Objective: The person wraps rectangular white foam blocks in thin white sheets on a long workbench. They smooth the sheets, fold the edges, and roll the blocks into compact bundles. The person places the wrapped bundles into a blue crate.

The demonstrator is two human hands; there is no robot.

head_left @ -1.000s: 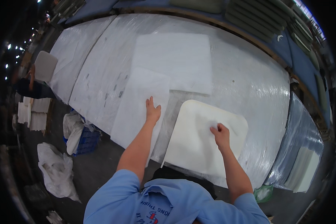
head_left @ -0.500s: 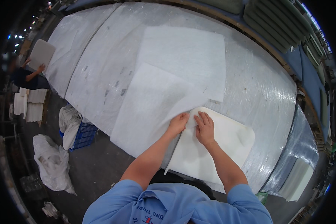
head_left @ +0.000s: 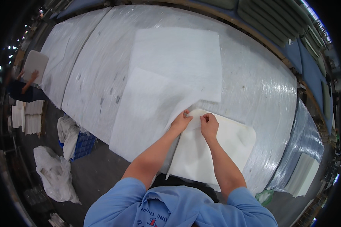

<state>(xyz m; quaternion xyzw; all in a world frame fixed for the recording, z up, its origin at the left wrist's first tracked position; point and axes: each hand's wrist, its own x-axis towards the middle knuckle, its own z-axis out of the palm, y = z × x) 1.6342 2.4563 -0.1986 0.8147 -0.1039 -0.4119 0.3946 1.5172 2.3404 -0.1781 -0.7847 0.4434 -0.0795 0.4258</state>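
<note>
A flat off-white pad with rounded corners [head_left: 201, 159] lies at the table's near edge in front of me. At its far left corner, my left hand [head_left: 181, 122] is closed with curled fingers on the pad's edge. My right hand [head_left: 209, 126] rests over the pad near that same corner, thumb and fingertips pinched together; what is between them is too small to make out. Beside my left hand lies a thin white fibrous sheet [head_left: 144, 109], its right edge lifted or folded near the pad. It overlaps a second white sheet [head_left: 178, 53] farther back.
Clear plastic film covers the large table [head_left: 254, 90]. Dark green pads [head_left: 269, 22] are stacked at the far right. On the floor to the left are a blue crate [head_left: 83, 145] and a plastic bag [head_left: 55, 174]. At far left a co-worker handles a pale pad [head_left: 36, 66].
My right hand's fingers have gone from spread on the pad to pinched together. My left hand stays at the corner. The view has shifted slightly, and the co-worker's hand has moved across their pad.
</note>
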